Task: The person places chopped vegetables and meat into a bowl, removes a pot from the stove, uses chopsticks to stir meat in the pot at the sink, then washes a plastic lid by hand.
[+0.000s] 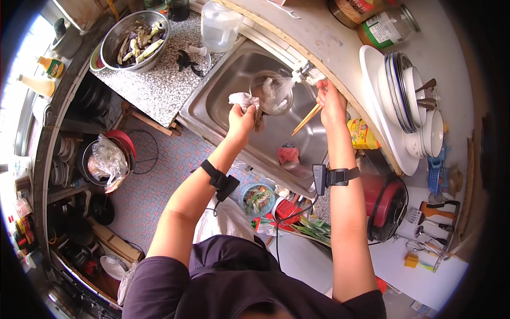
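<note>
My left hand (pixel 241 121) grips a bunched pale cloth (pixel 244 100) over the stainless steel sink (pixel 243 65); a brownish part hangs beneath my fingers. Right of it, water sprays from the tap (pixel 306 72) into a round metal bowl (pixel 271 93) in the basin. My right hand (pixel 331 99) is beside the tap, its fingers raised near the fitting, with a pair of chopsticks (pixel 306 119) held in it and slanting down to the left. A red and grey scrubbing sponge (pixel 288 154) lies at the near end of the basin. Each wrist bears a black strapped device.
On the speckled counter (pixel 137 91) stand a colander (pixel 106 52) of eggplant pieces and a clear plastic jug (pixel 220 30). A shelf (pixel 338 48) overhangs the sink's far side, with stacked plates (pixel 398 93) and jars. A basket of scraps (pixel 258 199) and a red appliance (pixel 384 207) are nearer me.
</note>
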{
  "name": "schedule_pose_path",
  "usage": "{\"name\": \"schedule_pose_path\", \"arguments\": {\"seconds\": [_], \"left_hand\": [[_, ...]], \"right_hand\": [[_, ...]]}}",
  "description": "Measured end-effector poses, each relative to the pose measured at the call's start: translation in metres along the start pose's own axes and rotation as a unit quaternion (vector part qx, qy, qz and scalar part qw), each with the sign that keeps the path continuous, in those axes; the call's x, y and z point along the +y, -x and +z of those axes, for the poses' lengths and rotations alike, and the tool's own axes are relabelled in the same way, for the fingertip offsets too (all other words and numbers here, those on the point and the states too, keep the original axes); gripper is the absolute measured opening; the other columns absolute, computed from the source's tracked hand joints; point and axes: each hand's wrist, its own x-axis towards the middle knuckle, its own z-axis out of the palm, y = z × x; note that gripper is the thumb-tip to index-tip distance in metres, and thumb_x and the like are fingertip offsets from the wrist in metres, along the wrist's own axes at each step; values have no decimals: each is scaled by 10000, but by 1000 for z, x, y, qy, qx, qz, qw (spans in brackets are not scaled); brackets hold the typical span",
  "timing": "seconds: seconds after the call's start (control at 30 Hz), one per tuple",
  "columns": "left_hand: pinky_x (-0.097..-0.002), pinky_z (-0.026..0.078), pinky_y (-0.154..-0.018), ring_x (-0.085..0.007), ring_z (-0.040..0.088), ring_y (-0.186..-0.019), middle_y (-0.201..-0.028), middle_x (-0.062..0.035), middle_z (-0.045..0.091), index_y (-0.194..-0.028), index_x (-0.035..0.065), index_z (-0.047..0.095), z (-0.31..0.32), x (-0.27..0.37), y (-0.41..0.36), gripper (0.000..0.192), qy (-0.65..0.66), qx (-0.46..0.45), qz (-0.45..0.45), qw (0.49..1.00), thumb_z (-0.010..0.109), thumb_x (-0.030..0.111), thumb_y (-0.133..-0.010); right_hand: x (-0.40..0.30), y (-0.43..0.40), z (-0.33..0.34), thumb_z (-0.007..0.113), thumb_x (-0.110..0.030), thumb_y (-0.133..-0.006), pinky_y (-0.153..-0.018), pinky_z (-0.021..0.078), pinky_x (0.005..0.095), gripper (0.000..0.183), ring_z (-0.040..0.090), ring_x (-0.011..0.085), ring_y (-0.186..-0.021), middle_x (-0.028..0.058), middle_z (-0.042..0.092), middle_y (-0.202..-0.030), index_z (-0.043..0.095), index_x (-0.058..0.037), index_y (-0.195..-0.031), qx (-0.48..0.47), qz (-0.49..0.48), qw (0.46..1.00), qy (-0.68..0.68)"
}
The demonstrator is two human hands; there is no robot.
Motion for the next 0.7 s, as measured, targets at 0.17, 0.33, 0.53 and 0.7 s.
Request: {"name": "schedule_pose_path", "arguments": {"seconds": [0.17, 0.33, 0.53, 0.7], "left_hand": [[-278, 471, -647, -113, 593, -757, -892, -35, 649, -1047, 11, 607, -3, -3, -4, 159, -24, 9, -22, 999, 624, 118, -929], [-270, 459, -626, -105, 576, -734, -868, -25, 641, -1027, 16, 614, -5, -10, -2, 142, -15, 5, -1, 1000, 625, 118, -929], [-320, 490, -758, -138, 588, -851, -947, -54, 639, -1065, 4, 577, -7, -3, 0, 187, -52, -7, -22, 998, 622, 126, -931], [-314, 490, -758, -134, 589, -848, -944, -49, 638, -1069, 11, 576, -6, 4, 2, 189, -57, -10, -25, 998, 626, 130, -931]], "right_hand": [[-1, 1, -1, 485, -251, -1020, -452, 262, 224, 268, 314, 48, -468, 39, 567, -788, 537, -24, -887, 9, 3, 1000, 6], [0, 4, -2, 481, -252, -1022, -453, 263, 228, 289, 311, 50, -469, 39, 571, -792, 537, -14, -870, 13, 4, 1000, 3], [0, 8, -3, 488, -239, -1015, -454, 263, 229, 282, 316, 50, -466, 36, 566, -746, 526, -20, -842, 15, 15, 1000, -6], [9, 10, -5, 493, -253, -1009, -424, 260, 229, 247, 322, 53, -437, 19, 520, -638, 518, -68, -846, 2, 4, 1000, 6]]}}
